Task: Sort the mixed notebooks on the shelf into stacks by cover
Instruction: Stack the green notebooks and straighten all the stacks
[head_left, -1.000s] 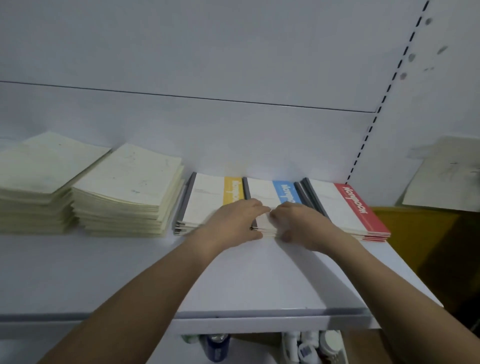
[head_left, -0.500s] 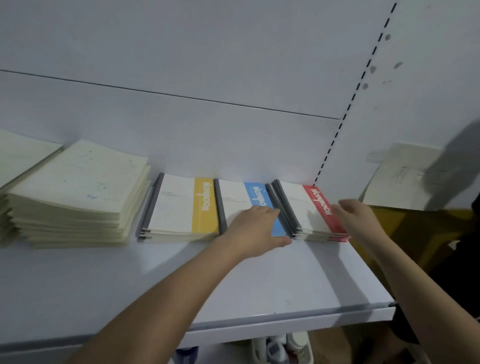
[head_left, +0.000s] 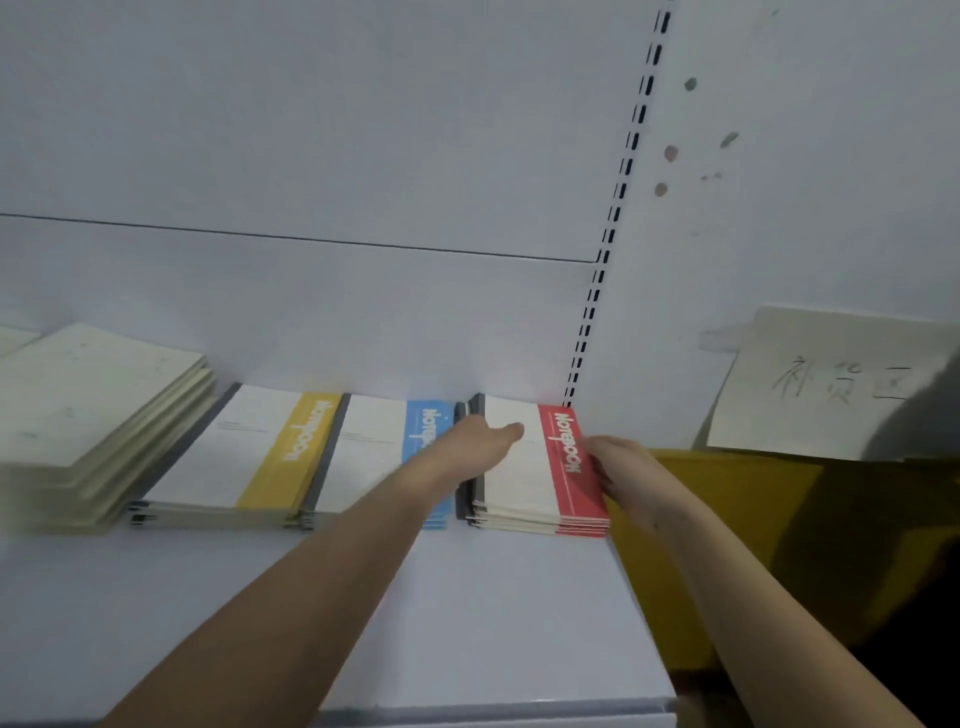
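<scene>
Three notebook stacks lie side by side on the white shelf (head_left: 493, 623): a yellow-banded stack (head_left: 249, 457), a blue-banded stack (head_left: 374, 457) and a red-banded stack (head_left: 540, 478) at the shelf's right end. My left hand (head_left: 478, 441) rests across the gap between the blue and red stacks, thumb on the red stack's white cover, fingers pressed to its left side. My right hand (head_left: 618, 467) presses against the red stack's right edge. Both hands bracket the red stack; neither lifts it.
A tall stack of cream-covered notebooks (head_left: 93, 415) sits at the left. A slotted upright (head_left: 613, 218) rises behind the red stack. To the right stand a yellow bin (head_left: 727, 545) and a paper sign (head_left: 831, 384) on the wall.
My left hand moved right from the blue stack to the red stack's left side. My right hand closed in on the red stack's right edge. The view shifted rightward.
</scene>
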